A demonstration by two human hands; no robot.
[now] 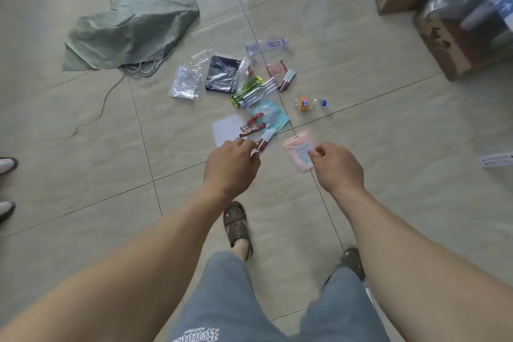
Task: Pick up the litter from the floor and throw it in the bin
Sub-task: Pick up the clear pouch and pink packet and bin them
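Observation:
Litter lies scattered on the tiled floor ahead: a small plastic bottle (311,104) with an orange label, a black bag (222,78), clear bags (185,83), a green wrapper (246,91), a teal packet (270,115), a white sheet (224,130) and several red sachets (252,125). My left hand (231,165) has curled fingers that pinch the end of a red-and-white sachet (265,140). My right hand (337,165) pinches the edge of a blurred pink pouch (299,151) between thumb and fingers.
A crumpled green woven sack (130,33) lies at the back left, with cords trailing across the tiles. Cardboard boxes (458,33) stand at the back right. Another person's shoes (7,165) show at the left edge. My sandalled foot (237,226) stands below my hands.

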